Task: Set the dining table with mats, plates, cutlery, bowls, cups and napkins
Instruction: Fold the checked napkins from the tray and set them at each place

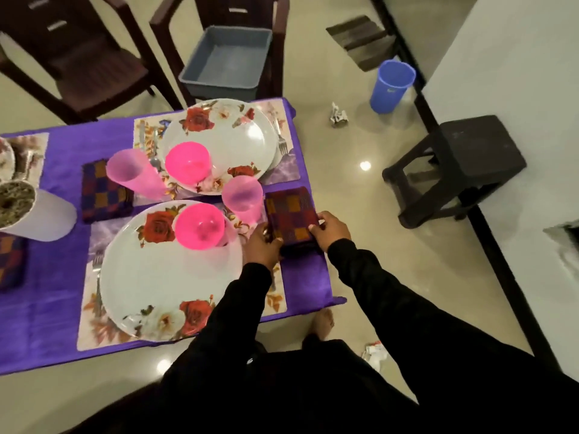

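— What fills the view?

— A surface (47, 308) draped in purple cloth, seen from above. On it lie floral mats; the near mat (103, 327) carries a large white plate with red roses (163, 277), and a second rose plate (232, 136) sits on the far mat (282, 170).

— And beyond the surface?

— Two dark chairs; one holds an empty grey tub (225, 57). A black stool (463, 164) and a blue bucket (391, 86) stand on the shiny floor to the right.

— What smaller things are set out?

— A bright pink bowl (199, 225) rests on the near plate's far edge, another pink bowl (187, 162) on the far plate. A pale pink cup (242, 195) stands between the plates, and a second pink cup (131, 172) stands to the left, beside a folded checked cloth (105, 195). A fork (282, 142) lies right of the far plate.

— Where is the napkin being placed?

— The checked napkin (289, 214) lies folded near the surface's right edge, just right of the near cup.

— And the hands?

— Both hold it. The left hand (261, 245) grips its near-left side, fingers curled over the edge. The right hand (332, 228) pinches its right edge.
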